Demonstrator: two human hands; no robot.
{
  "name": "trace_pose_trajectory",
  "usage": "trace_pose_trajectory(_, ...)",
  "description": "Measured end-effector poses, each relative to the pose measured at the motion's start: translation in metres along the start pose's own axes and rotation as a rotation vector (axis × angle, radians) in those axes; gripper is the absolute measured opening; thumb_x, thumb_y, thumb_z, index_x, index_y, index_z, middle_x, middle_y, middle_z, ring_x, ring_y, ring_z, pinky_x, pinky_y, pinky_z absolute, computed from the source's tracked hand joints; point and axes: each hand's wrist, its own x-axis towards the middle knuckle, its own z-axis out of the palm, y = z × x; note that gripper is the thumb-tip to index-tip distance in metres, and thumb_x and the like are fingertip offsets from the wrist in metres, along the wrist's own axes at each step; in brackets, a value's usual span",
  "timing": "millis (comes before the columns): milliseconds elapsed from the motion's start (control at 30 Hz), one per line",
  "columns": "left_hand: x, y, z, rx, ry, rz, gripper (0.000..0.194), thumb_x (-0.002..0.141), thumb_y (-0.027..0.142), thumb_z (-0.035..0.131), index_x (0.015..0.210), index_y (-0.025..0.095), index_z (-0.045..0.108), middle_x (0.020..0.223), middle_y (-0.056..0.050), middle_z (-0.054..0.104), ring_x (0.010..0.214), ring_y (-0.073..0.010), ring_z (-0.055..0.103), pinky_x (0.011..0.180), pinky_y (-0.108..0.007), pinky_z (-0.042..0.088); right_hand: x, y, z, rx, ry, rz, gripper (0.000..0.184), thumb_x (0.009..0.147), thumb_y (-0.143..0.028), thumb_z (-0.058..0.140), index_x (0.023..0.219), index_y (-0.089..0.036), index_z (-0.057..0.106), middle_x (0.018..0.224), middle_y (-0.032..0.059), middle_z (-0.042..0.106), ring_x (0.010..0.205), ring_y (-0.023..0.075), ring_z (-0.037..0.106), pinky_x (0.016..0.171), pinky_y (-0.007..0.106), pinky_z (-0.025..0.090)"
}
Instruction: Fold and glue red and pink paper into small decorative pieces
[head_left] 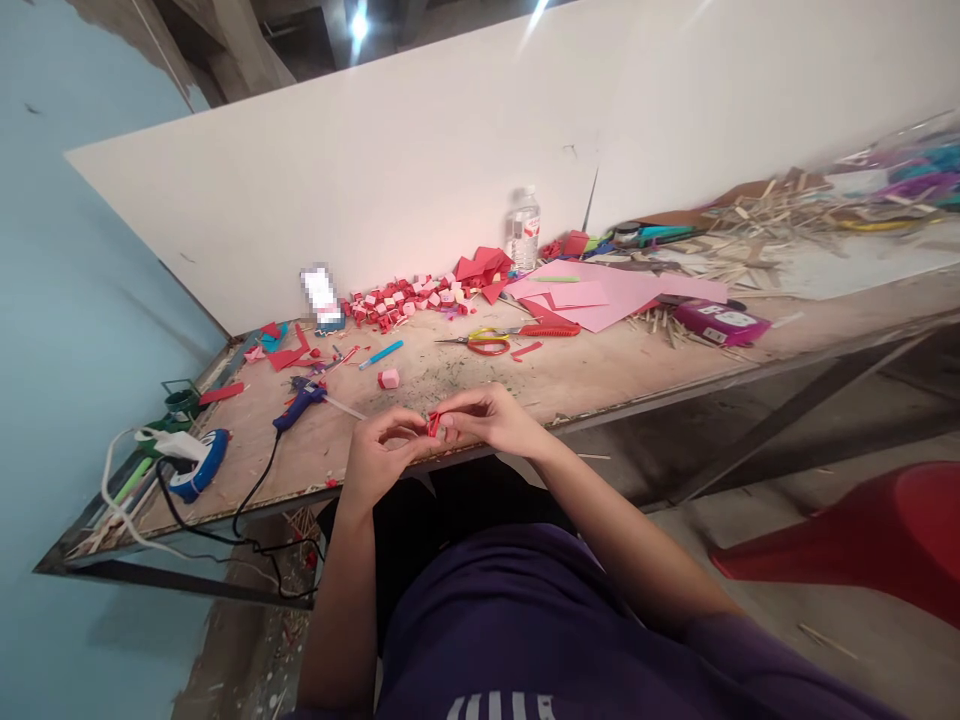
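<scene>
A small folded piece of red paper (433,424) is pinched between my two hands at the table's front edge. My left hand (384,448) grips it from the left with thumb and fingertips. From the right, the thumb and fingers of my right hand (487,418) close on the same piece. Just beyond my hands sits a small pink and red paper cube (388,379). A blue glue gun (298,402) lies to the left, its glue stick (345,407) reaching toward my left hand. Scissors (484,342) with red and yellow handles lie farther back.
Many red and pink paper cubes (405,300) are heaped by the white board. A water bottle (523,230), pink paper sheets (600,290) and a red-handled cutter (551,330) stand or lie right of them. At left is a blue power strip (199,470) with cables. A red stool (862,535) is at right.
</scene>
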Motion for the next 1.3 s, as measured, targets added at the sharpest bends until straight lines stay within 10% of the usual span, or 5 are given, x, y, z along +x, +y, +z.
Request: trace_pose_trajectory(1300,0.0007,-0.003,-0.0039,0.105,-0.087,0.157,0.022,0.08,0.029,0.086,0.092,0.019,0.071,0.095,-0.004,0.071,0.088,-0.017,0.068,0.079,-0.028,0.057,0.0018,0.001,-0.0003,0.186,-0.008,0.035,0.03,0.084,-0.042,0.083,0.09,-0.016,0.068,0.082,0.0037,0.074,0.066,0.0145,0.066,0.064,0.026,0.054)
